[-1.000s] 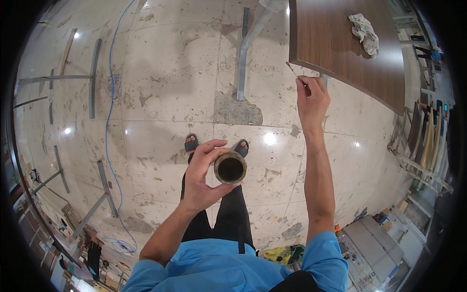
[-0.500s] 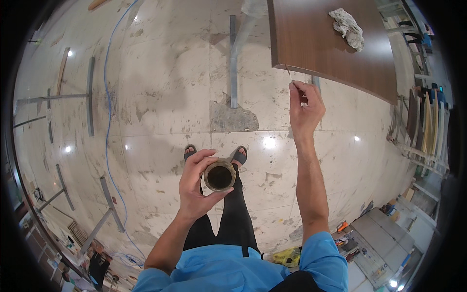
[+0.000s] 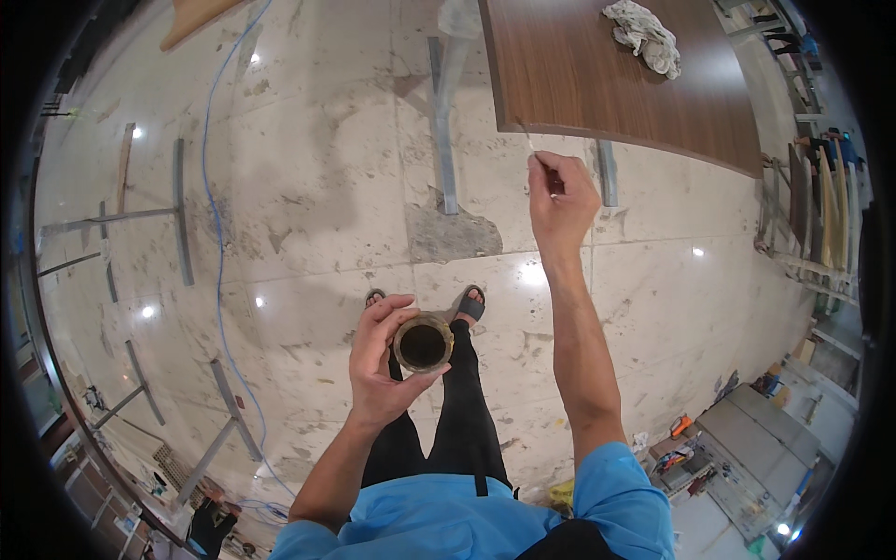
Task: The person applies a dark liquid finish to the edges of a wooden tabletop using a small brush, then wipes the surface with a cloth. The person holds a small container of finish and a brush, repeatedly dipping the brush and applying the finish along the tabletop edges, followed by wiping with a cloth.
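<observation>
My left hand (image 3: 380, 369) is wrapped round a small round jar (image 3: 449, 347) with a stained rim and dark contents, held in front of my legs. Between the fingertips of my right hand (image 3: 567, 198) is a thin brush (image 3: 530, 140), its slim tip reaching the near edge of a brown wood-grain panel (image 3: 579, 84). Whether the tip touches that edge I cannot tell. On top of the panel, toward its far side, lies a crumpled white rag (image 3: 644, 39).
Metal stands (image 3: 183, 215) rest on the tiled floor at left, beside a blue hose (image 3: 218, 252). A metal bar (image 3: 443, 140) runs beside the panel. Long boards (image 3: 829, 210) lean on a rack at right. A grey bench (image 3: 737, 448) with tools is at lower right.
My right hand and the brush have shifted left along the panel's near edge, toward its left corner. My left hand still holds the jar. The whole view has turned slightly.
</observation>
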Demonstrator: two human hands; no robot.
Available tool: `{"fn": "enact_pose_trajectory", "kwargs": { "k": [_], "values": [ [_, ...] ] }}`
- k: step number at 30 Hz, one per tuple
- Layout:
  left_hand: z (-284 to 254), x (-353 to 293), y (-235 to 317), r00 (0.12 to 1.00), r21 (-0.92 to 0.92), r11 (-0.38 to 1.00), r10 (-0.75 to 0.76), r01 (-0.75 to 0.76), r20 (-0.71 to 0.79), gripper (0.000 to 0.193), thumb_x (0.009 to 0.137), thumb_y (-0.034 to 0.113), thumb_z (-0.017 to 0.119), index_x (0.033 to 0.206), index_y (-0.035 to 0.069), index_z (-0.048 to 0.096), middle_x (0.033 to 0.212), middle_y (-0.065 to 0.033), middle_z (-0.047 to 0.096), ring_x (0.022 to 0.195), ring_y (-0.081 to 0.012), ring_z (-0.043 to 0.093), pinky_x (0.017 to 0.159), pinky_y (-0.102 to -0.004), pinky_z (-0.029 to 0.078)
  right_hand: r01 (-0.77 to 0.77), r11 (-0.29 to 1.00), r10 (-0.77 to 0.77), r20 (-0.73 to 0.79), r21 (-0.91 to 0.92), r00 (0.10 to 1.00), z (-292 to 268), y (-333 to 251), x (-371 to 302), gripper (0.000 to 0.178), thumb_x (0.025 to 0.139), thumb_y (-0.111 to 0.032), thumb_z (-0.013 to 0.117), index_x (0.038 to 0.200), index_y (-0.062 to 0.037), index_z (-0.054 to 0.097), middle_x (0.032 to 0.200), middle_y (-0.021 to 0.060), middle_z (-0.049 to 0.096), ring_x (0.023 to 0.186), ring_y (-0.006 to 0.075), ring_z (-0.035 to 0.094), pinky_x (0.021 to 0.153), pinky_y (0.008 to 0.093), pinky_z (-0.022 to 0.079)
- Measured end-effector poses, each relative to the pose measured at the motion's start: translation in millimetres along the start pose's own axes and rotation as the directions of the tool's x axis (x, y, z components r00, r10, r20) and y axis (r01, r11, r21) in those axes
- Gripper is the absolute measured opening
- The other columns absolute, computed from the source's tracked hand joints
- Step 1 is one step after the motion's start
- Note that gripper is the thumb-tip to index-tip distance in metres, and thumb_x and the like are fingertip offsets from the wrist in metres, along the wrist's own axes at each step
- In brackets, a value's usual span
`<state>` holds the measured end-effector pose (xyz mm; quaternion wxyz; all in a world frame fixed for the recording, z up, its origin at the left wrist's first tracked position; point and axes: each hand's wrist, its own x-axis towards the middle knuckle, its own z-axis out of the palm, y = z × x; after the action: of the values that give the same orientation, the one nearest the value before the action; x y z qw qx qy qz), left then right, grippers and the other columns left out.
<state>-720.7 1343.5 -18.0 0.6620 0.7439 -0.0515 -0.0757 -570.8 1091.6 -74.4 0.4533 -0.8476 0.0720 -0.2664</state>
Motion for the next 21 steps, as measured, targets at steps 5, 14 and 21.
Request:
{"fn": "enact_pose_trajectory", "kwargs": {
  "k": [5,14,21],
  "values": [
    [2.1,1.8,1.8,1.000,-0.036,0.999,-0.022,0.022,0.003,0.070,0.070,0.000,0.091,0.132,-0.005,0.058,0.143,-0.0187,0.046,0.126,-0.0244,0.058,0.106,-0.0357,0.052,0.006,1.000,-0.006,0.022,0.016,1.000,0.2,-1.0,1.8,0.006,0.089,0.002,0.074,0.095,-0.0007,0.073,0.084,0.0099,0.068,0.069,0.0163,0.065,0.063,0.0284,0.052],
    [6.9,1.7,3.0,0.997,-0.013,0.997,-0.077,0.077,0.000,0.074,0.073,0.014,0.092,0.134,-0.006,0.056,0.143,-0.0177,0.047,0.131,-0.0261,0.055,0.108,-0.0393,0.052,-0.004,1.000,0.005,0.078,-0.012,0.997,-32.0,24.7,10.5,0.006,0.092,-0.002,0.074,0.096,0.0011,0.075,0.085,0.0053,0.071,0.071,0.0098,0.063,0.066,0.0254,0.052],
    [15.6,5.2,5.6,0.996,-0.007,0.996,-0.087,0.087,0.020,0.074,0.072,0.011,0.091,0.135,-0.006,0.056,0.145,-0.0162,0.045,0.130,-0.0243,0.055,0.109,-0.0376,0.052,-0.139,0.990,0.123,-0.354,-0.021,0.927,-68.3,50.6,25.9,0.005,0.089,-0.001,0.074,0.095,-0.0009,0.075,0.085,0.0113,0.071,0.071,0.0188,0.067,0.067,0.0299,0.054]
  ]
}}
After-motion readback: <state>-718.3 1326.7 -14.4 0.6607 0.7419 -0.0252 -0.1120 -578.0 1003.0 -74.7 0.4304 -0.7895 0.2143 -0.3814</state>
